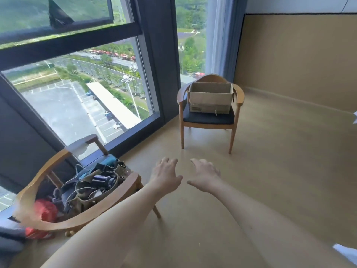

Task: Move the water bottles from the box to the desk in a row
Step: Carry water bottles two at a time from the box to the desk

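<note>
Box (211, 98): on far chair (208, 118), well apart from both hands.
Left hand (164, 176): fingers spread, empty.
Right hand (205, 176): fingers spread, empty.

We have one wide head view, looking forward and down over the floor (270, 171) toward a far chair (209, 117) near the window (81, 93).

Your two arms reach into view from the bottom edge, and both are bare along everything the camera shows, forearm to wrist, with no sleeve on either. Your left hand (166, 176) and your right hand (205, 177) wear no gloves, and you have no ring, watch or band that can be made out on fingers or wrists. A few small dark marks dot your right forearm.
</note>
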A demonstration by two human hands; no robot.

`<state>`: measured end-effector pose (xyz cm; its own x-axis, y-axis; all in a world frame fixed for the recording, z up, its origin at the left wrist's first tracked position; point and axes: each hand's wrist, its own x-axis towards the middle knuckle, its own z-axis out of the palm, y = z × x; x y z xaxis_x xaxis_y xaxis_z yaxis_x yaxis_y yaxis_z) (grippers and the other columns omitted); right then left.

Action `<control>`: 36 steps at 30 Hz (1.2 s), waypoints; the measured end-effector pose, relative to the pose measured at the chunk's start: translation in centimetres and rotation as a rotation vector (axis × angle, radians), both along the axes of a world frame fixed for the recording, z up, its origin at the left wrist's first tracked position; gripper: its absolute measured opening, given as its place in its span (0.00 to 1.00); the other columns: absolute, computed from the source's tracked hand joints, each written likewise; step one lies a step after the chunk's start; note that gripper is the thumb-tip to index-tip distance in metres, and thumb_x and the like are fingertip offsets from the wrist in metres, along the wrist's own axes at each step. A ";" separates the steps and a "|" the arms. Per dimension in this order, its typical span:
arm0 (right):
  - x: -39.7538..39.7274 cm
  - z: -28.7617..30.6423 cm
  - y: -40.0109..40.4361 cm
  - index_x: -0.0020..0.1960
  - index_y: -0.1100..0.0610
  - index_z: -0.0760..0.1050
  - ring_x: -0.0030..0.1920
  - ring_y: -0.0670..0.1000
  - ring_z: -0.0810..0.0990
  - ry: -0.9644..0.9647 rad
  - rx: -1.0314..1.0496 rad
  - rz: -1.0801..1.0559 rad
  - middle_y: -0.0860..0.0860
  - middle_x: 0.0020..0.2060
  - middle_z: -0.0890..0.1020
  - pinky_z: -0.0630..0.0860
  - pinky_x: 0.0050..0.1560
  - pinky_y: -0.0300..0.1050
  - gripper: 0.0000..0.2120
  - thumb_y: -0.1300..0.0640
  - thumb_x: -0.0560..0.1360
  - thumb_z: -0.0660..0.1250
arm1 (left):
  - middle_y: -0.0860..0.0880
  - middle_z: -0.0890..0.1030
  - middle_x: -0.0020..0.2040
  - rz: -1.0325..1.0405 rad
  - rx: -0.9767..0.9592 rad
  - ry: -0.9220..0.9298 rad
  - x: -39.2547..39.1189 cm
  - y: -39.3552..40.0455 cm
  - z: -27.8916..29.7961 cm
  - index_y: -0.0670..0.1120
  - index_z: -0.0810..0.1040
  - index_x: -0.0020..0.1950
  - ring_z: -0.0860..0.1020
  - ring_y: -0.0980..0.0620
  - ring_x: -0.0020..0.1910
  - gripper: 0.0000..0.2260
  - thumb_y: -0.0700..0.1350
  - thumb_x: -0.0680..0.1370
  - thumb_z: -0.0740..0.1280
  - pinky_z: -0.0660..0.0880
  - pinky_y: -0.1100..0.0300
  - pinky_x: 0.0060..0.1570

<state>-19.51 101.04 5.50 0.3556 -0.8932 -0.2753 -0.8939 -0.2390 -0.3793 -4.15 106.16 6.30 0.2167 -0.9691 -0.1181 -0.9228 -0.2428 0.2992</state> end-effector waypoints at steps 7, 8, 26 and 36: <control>0.7 -0.6 -10.9 0.80 0.46 0.58 0.75 0.58 0.65 0.032 0.027 -0.042 0.51 0.75 0.67 0.67 0.70 0.56 0.40 0.40 0.74 0.71 | 0.46 0.71 0.70 -0.060 0.033 0.040 0.7 -11.9 -0.8 0.50 0.67 0.76 0.68 0.43 0.70 0.28 0.54 0.77 0.69 0.71 0.48 0.65; 0.9 -0.9 -12.4 0.80 0.46 0.58 0.75 0.57 0.65 0.038 0.034 -0.051 0.51 0.75 0.68 0.67 0.69 0.56 0.39 0.40 0.74 0.71 | 0.46 0.71 0.70 -0.074 0.038 0.045 1.0 -13.7 -1.1 0.50 0.68 0.75 0.67 0.43 0.70 0.28 0.54 0.77 0.69 0.71 0.49 0.65; 9.4 1.2 -39.7 0.79 0.47 0.60 0.75 0.58 0.66 0.079 -0.015 -0.347 0.52 0.75 0.68 0.67 0.70 0.59 0.37 0.42 0.75 0.72 | 0.47 0.74 0.60 -0.368 -0.010 0.044 11.2 -47.3 0.1 0.50 0.73 0.65 0.71 0.43 0.64 0.18 0.52 0.77 0.68 0.76 0.48 0.58; 8.8 -2.6 -52.0 0.78 0.46 0.62 0.74 0.58 0.67 0.074 0.101 -0.375 0.52 0.74 0.68 0.67 0.69 0.58 0.35 0.41 0.75 0.71 | 0.49 0.73 0.62 -0.414 0.056 0.045 10.4 -60.0 -3.7 0.51 0.70 0.68 0.70 0.44 0.64 0.21 0.54 0.77 0.68 0.74 0.51 0.56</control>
